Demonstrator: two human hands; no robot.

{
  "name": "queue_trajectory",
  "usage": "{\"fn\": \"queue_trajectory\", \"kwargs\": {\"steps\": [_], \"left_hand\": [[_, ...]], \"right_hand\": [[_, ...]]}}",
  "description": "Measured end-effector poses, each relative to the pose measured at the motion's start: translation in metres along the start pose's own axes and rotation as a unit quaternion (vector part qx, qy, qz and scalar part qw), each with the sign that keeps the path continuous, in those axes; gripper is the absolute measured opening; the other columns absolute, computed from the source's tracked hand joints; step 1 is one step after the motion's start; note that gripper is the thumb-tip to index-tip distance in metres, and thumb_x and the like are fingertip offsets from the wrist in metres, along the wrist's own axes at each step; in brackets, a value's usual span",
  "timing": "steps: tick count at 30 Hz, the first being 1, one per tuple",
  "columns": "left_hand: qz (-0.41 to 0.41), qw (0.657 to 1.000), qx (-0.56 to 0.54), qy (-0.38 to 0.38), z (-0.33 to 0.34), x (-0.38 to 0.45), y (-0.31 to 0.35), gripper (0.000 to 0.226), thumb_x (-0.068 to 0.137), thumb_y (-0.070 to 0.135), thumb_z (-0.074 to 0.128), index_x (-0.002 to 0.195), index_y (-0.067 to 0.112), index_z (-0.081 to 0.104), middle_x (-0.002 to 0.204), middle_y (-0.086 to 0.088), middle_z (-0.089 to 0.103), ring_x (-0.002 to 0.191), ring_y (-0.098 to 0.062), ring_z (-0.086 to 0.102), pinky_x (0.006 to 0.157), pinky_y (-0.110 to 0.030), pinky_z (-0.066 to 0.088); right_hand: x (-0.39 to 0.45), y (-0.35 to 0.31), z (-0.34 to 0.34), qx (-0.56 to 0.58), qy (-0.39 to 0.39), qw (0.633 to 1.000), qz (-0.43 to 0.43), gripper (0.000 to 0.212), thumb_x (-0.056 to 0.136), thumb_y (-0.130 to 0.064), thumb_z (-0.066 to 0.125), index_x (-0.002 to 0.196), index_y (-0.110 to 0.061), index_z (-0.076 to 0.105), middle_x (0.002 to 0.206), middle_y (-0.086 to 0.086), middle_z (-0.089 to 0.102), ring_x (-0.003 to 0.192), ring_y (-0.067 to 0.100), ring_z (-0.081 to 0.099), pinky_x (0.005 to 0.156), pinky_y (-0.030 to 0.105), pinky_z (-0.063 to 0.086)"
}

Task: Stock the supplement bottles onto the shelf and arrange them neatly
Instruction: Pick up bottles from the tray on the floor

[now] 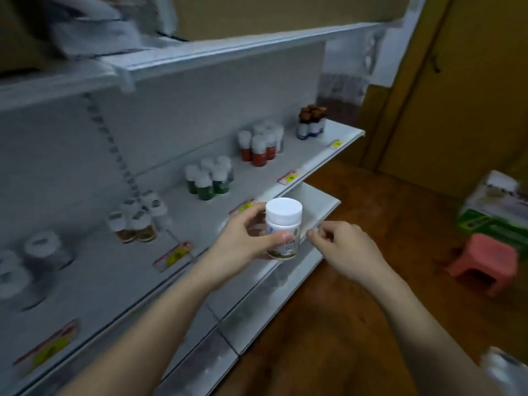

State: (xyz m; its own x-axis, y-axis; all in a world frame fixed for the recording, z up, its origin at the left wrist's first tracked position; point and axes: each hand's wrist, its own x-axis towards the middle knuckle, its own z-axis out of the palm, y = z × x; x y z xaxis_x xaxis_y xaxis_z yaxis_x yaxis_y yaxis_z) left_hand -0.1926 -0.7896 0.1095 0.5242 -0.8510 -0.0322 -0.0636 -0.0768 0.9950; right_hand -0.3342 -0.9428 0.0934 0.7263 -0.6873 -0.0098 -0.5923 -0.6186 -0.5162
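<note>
On the white shelf, the far-left end carries blurred white-capped bottles. Next along stands a small cluster with amber bases, then a group of green bottles, a group of red ones, and at the right end some dark brown-capped bottles. Each group sits tight and apart from its neighbours, so much of the stocking looks done.

In front of the shelf edge, the left hand grips a white-capped supplement bottle upright, fingers and thumb curled round its body; it is in the air, not yet on the shelf. Just to its right, the right hand holds nothing that can be seen, its fingers loosely curled near the label.

This bottle is left to place, probably in a bare stretch of shelf. Further right, an open carton stands on the floor above a pink stool; its contents cannot be made out.
</note>
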Motion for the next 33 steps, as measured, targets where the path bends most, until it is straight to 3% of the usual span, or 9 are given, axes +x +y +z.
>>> {"fn": "queue_trajectory", "kwargs": {"steps": [3, 8, 11, 15, 18, 22, 25, 31, 33], "left_hand": [[0.004, 0.999, 0.010, -0.039, 0.083, 0.048, -0.001, 0.066, 0.071, 0.034, 0.087, 0.131, 0.025, 0.060, 0.124, 0.003, 0.068, 0.110, -0.018, 0.067, 0.078, -0.039, 0.062], [0.000, 0.993, 0.012, -0.119, 0.216, 0.117, -0.001, 0.057, 0.081, 0.023, 0.081, 0.133, 0.028, 0.058, 0.126, 0.005, 0.066, 0.113, -0.021, 0.066, 0.087, -0.044, 0.060], [-0.011, 0.985, 0.032, -0.171, 0.281, 0.154, -0.011, 0.059, 0.079, 0.027, 0.083, 0.132, 0.030, 0.057, 0.124, 0.009, 0.066, 0.115, -0.018, 0.065, 0.092, -0.039, 0.059], [-0.011, 0.968, 0.067, -0.240, 0.356, 0.203, -0.025, 0.057, 0.079, 0.024, 0.082, 0.130, 0.028, 0.055, 0.122, 0.012, 0.065, 0.112, -0.008, 0.063, 0.086, -0.020, 0.056], [-0.013, 0.951, 0.090, -0.295, 0.412, 0.250, -0.039, 0.057, 0.078, 0.018, 0.084, 0.127, 0.022, 0.055, 0.121, 0.008, 0.066, 0.111, -0.011, 0.063, 0.089, -0.024, 0.057], [-0.009, 0.917, 0.125, -0.380, 0.497, 0.316, -0.065, 0.057, 0.078, 0.015, 0.084, 0.125, 0.019, 0.052, 0.119, 0.009, 0.062, 0.110, -0.011, 0.062, 0.082, -0.019, 0.056], [-0.030, 0.894, 0.130, -0.428, 0.565, 0.354, -0.090, 0.062, 0.078, 0.018, 0.085, 0.128, 0.020, 0.048, 0.124, 0.008, 0.058, 0.110, -0.008, 0.059, 0.081, -0.019, 0.054], [-0.021, 0.835, 0.180, -0.519, 0.688, 0.393, -0.146, 0.067, 0.079, 0.021, 0.084, 0.132, 0.029, 0.044, 0.130, 0.006, 0.053, 0.113, -0.013, 0.055, 0.091, -0.026, 0.053], [-0.009, 0.806, 0.209, -0.553, 0.731, 0.399, -0.170, 0.063, 0.079, 0.018, 0.083, 0.128, 0.028, 0.045, 0.125, 0.007, 0.053, 0.111, -0.013, 0.053, 0.085, -0.016, 0.050]], "right_hand": [[-0.003, 0.079, -0.037, 0.001, 0.002, 0.998, 0.065, 0.040, 0.097, -0.047, 0.052, 0.071, -0.017, 0.055, 0.062, -0.002, 0.058, 0.060, 0.016, 0.057, 0.054, 0.031, 0.039], [-0.006, 0.196, -0.096, -0.007, 0.012, 0.989, 0.149, 0.039, 0.100, -0.042, 0.049, 0.067, -0.021, 0.048, 0.063, -0.002, 0.053, 0.063, 0.017, 0.054, 0.053, 0.029, 0.036], [-0.009, 0.257, -0.115, 0.004, 0.025, 0.983, 0.182, 0.039, 0.100, -0.040, 0.050, 0.068, -0.018, 0.049, 0.064, 0.001, 0.055, 0.062, 0.018, 0.053, 0.050, 0.028, 0.033], [-0.006, 0.336, -0.120, 0.003, 0.019, 0.968, 0.251, 0.037, 0.099, -0.042, 0.050, 0.075, -0.015, 0.056, 0.069, 0.000, 0.057, 0.069, 0.021, 0.058, 0.061, 0.036, 0.046], [0.000, 0.396, -0.117, 0.002, 0.010, 0.950, 0.312, 0.031, 0.100, -0.041, 0.049, 0.075, -0.022, 0.052, 0.071, -0.004, 0.055, 0.072, 0.020, 0.059, 0.064, 0.035, 0.050], [0.004, 0.480, -0.112, 0.036, -0.011, 0.913, 0.407, 0.021, 0.099, -0.037, 0.051, 0.088, -0.021, 0.057, 0.080, 0.000, 0.061, 0.078, 0.022, 0.062, 0.068, 0.034, 0.054], [-0.002, 0.536, -0.114, 0.073, -0.011, 0.880, 0.469, 0.023, 0.099, -0.032, 0.049, 0.100, -0.012, 0.060, 0.079, 0.003, 0.059, 0.070, 0.021, 0.058, 0.057, 0.030, 0.044], [-0.022, 0.628, -0.089, 0.132, 0.023, 0.802, 0.582, 0.031, 0.098, -0.034, 0.049, 0.070, -0.022, 0.045, 0.064, -0.002, 0.045, 0.059, 0.020, 0.045, 0.056, 0.032, 0.035], [-0.029, 0.662, -0.075, 0.152, 0.033, 0.773, 0.615, 0.037, 0.096, -0.036, 0.051, 0.063, -0.027, 0.039, 0.062, -0.004, 0.044, 0.063, 0.021, 0.048, 0.058, 0.032, 0.037]]}}
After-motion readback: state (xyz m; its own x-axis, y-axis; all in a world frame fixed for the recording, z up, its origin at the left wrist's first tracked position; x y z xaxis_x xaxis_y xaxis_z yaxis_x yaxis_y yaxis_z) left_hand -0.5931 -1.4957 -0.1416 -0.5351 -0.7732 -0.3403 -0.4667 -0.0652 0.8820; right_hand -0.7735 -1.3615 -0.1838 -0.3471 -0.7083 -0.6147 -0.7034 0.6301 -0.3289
